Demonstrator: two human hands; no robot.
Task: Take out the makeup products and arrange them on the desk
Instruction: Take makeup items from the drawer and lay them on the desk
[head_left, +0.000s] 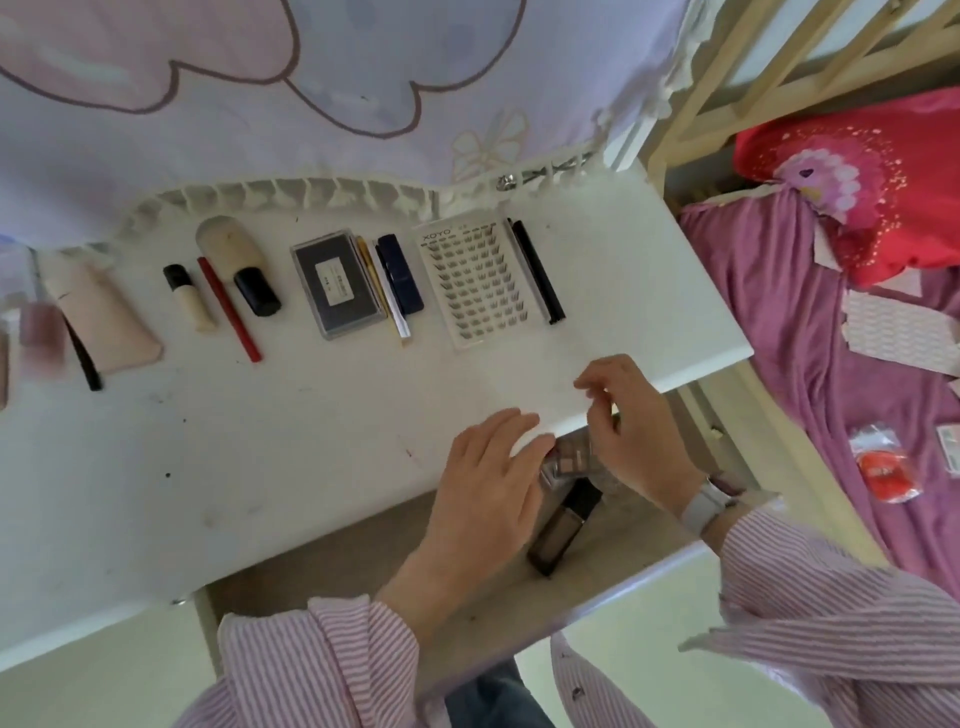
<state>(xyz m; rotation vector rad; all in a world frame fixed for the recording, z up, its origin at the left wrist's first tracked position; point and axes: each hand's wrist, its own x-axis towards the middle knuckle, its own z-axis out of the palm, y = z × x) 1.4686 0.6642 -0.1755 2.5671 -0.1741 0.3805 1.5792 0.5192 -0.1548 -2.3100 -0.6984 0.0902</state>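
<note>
While both hands hovered over the open drawer (395, 561), the left hand (491, 483) and right hand (628, 431) pinched a small eyeshadow palette (569, 460) between them, just below the desk (291, 441) edge.

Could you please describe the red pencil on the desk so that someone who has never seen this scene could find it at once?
Start at the white desk under the pale curtain and follow the row of makeup laid along its far side. Left of the middle, the red pencil lies slanted between a small cream tube with a black cap and a big beige bottle with a dark cap. It is the row's only thin, all-red stick.
</note>
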